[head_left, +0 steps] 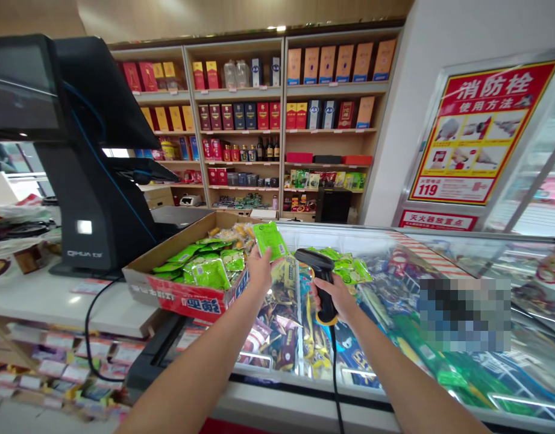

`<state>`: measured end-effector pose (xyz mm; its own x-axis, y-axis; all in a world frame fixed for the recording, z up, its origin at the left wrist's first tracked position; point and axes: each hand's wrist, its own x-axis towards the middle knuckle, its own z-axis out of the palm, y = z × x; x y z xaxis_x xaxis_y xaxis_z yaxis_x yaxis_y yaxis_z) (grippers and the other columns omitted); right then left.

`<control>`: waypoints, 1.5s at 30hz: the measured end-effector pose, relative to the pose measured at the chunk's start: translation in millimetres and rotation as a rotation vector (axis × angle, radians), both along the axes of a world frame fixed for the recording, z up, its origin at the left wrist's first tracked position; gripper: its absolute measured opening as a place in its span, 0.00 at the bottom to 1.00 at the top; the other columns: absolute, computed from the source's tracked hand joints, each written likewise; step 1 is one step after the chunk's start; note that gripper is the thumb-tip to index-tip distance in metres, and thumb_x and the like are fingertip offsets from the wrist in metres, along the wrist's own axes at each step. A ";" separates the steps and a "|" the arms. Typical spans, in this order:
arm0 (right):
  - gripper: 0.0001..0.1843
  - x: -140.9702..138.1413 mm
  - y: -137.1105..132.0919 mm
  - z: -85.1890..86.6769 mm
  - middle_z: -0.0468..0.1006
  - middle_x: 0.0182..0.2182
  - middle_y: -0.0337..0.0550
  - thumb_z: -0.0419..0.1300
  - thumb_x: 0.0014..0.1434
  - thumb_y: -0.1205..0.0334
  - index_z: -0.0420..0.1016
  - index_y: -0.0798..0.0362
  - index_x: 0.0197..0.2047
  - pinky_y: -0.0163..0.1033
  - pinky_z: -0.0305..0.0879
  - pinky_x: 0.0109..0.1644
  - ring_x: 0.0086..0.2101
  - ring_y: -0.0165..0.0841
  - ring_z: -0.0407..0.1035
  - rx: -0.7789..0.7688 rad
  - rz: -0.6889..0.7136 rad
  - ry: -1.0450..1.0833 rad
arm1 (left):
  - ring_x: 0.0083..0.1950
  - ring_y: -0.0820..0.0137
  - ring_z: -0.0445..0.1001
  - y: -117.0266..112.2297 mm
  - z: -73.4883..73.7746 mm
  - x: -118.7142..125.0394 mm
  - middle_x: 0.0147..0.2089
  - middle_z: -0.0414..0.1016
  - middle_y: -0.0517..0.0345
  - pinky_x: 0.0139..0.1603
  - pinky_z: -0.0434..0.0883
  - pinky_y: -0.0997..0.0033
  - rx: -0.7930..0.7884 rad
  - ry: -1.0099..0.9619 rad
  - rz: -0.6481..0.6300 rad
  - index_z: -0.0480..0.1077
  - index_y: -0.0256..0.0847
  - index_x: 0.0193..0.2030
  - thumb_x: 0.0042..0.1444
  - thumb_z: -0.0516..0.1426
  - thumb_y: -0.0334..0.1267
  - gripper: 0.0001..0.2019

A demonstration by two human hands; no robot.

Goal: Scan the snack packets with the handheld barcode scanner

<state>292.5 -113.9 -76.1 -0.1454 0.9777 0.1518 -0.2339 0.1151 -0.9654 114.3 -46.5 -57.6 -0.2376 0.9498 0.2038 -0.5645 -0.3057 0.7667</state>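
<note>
Read as a clock face with its centre mid-view, the nearest things are the person's bare forearms, reaching in from 7 and 5 o'clock. Between them, a black cable hangs toward 6 o'clock from the scanner. The right hand has its fingers wrapped round the scanner's handle, the scanner's head turned toward 9 o'clock. The left hand has its fingers clamped on the lower edge of a green packet, thumb in front; this packet is raised just below the centre, near the scanner's head but apart from it. Under both hands is a glass-topped freezer full of wrapped goods. At 8 o'clock an open cardboard box holds more green packets, with yellowish ones toward its far end. Other loose packets lie at 4 o'clock, beyond the right hand. A dark till stands on the bench at 9 o'clock. Farther off, shelves of boxes and bottles fill 12 o'clock, and a red-and-yellow sign hangs on the wall between 2 and 3
</note>
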 end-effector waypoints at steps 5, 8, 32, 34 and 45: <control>0.17 3.7 0.9 -1.0 0.69 0.17 0.33 0.65 0.47 0.51 0.64 0.52 0.30 0.35 0.63 0.18 0.15 0.28 0.62 0.030 0.056 -0.226 | 0.43 0.65 0.78 25.1 -49.8 -9.8 0.45 0.76 0.53 0.41 0.79 0.57 -0.057 0.136 -0.014 0.70 0.39 0.44 0.44 0.65 0.39 0.19; 0.13 8.4 -1.1 1.2 0.68 0.15 0.32 0.63 0.50 0.55 0.64 0.51 0.32 0.35 0.62 0.19 0.14 0.29 0.63 0.083 0.031 -0.498 | 0.43 0.65 0.78 28.9 -58.0 -11.0 0.46 0.76 0.52 0.38 0.79 0.61 -0.064 0.170 -0.001 0.70 0.39 0.44 0.47 0.63 0.39 0.17; 0.10 18.5 -5.0 10.5 0.68 0.15 0.32 0.61 0.52 0.58 0.66 0.53 0.35 0.35 0.61 0.23 0.16 0.30 0.64 0.153 0.089 -0.742 | 0.19 0.76 0.69 28.1 -53.0 -9.9 0.30 0.75 0.58 0.15 0.62 0.80 -0.045 0.342 0.061 0.70 0.35 0.39 0.44 0.64 0.45 0.18; 0.12 17.3 -0.5 5.7 0.68 0.14 0.31 0.62 0.51 0.56 0.65 0.52 0.35 0.35 0.61 0.22 0.15 0.29 0.63 0.120 0.074 -0.625 | 0.16 0.78 0.66 27.7 -54.4 -9.8 0.26 0.73 0.61 0.13 0.56 0.81 -0.069 0.349 0.049 0.70 0.35 0.38 0.44 0.64 0.45 0.18; 0.13 24.9 40.4 40.8 0.68 0.13 0.35 0.65 0.47 0.58 0.64 0.52 0.24 0.33 0.61 0.14 0.13 0.28 0.61 -0.131 -0.234 -0.173 | 0.18 0.72 0.70 51.6 -43.5 27.5 0.22 0.69 0.60 0.19 0.61 0.77 -0.289 0.581 -0.011 0.66 0.37 0.33 0.53 0.55 0.30 0.01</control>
